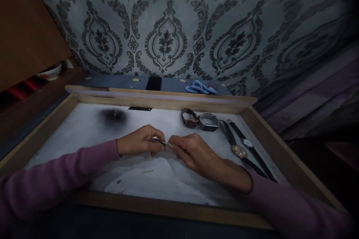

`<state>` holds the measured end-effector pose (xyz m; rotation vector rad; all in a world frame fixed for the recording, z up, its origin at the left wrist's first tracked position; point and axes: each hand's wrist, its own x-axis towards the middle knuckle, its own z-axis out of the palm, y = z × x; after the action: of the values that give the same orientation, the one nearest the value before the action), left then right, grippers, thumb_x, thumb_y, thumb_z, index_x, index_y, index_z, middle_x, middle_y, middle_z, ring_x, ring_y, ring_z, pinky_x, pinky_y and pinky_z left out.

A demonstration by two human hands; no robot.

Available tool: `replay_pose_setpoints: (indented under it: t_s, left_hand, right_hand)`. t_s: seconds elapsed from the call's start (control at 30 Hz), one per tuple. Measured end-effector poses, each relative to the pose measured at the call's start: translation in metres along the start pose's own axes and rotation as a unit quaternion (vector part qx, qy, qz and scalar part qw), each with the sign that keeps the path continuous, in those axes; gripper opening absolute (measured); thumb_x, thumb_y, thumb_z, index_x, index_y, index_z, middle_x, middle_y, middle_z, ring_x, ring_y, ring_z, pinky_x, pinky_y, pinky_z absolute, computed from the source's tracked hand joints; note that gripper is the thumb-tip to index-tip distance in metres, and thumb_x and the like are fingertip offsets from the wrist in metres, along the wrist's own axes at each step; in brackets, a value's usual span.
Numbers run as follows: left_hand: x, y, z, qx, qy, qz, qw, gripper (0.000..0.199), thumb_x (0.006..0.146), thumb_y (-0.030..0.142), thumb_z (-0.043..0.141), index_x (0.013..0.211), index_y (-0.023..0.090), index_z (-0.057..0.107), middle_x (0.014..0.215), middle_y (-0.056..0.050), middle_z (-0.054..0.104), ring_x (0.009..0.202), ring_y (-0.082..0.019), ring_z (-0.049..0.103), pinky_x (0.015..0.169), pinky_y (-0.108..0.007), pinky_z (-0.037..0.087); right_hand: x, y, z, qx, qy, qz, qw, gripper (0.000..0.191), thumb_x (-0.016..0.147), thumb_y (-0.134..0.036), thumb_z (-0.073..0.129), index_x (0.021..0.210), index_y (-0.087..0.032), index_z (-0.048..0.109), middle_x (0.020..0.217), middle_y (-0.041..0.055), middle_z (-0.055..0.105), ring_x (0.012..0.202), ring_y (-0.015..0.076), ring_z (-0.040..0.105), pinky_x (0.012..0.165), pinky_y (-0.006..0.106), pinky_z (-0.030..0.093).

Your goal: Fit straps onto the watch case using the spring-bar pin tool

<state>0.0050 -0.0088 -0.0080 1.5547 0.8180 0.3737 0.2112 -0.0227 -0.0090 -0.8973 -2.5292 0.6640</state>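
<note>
Over the middle of a wood-framed tray, my left hand is closed around a small silvery wristwatch. A narrow strap-like part of it reaches across to my right hand, whose thumb and fingers pinch its end; the fingers cover the exact grip. To the right, two watches stand on their closed bands: a brown-patterned one and a grey one. Farther right, a gold-faced watch and a white-faced watch lie stretched out on dark straps.
Raised wooden edges border the tray. A thin black strip and a dark smudge show on its white floor. Behind it are a crumpled blue cloth and a black flat object. At the left is a bowl on a shelf.
</note>
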Motion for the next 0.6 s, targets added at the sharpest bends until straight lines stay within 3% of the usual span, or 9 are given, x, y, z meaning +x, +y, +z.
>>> replay_pose_setpoints:
  t_s: [0.2,0.4,0.6]
  left_hand:
    - [-0.001,0.004,0.002,0.000,0.001,0.002,1.000,0.015,0.075,0.027,0.063,0.074,0.013,0.060,0.055,0.004,0.054,0.051,-0.007,0.046,0.051,-0.019,0.034]
    - [-0.001,0.004,0.004,-0.024,0.000,-0.011,1.000,0.013,0.073,0.025,0.065,0.074,0.013,0.060,0.056,0.004,0.055,0.051,-0.007,0.046,0.051,-0.019,0.035]
    - [-0.002,0.007,0.003,-0.061,0.012,-0.035,0.997,0.016,0.064,0.017,0.069,0.074,0.014,0.058,0.059,0.007,0.055,0.052,-0.006,0.044,0.051,-0.018,0.033]
  right_hand:
    - [0.001,-0.003,-0.008,-0.055,0.004,-0.022,0.998,0.022,0.078,-0.006,0.043,0.060,-0.018,0.042,0.048,-0.0059,0.031,0.041,0.0062,0.027,0.047,0.024,0.017]
    - [0.000,-0.003,-0.013,-0.063,-0.008,-0.039,0.997,0.022,0.081,-0.009,0.042,0.061,-0.018,0.043,0.051,-0.0038,0.038,0.044,0.0070,0.030,0.048,0.024,0.018]
    - [0.000,-0.003,-0.013,-0.047,0.000,-0.026,0.999,0.025,0.083,-0.012,0.042,0.059,-0.019,0.038,0.049,-0.0059,0.029,0.043,0.0065,0.023,0.048,0.025,0.017]
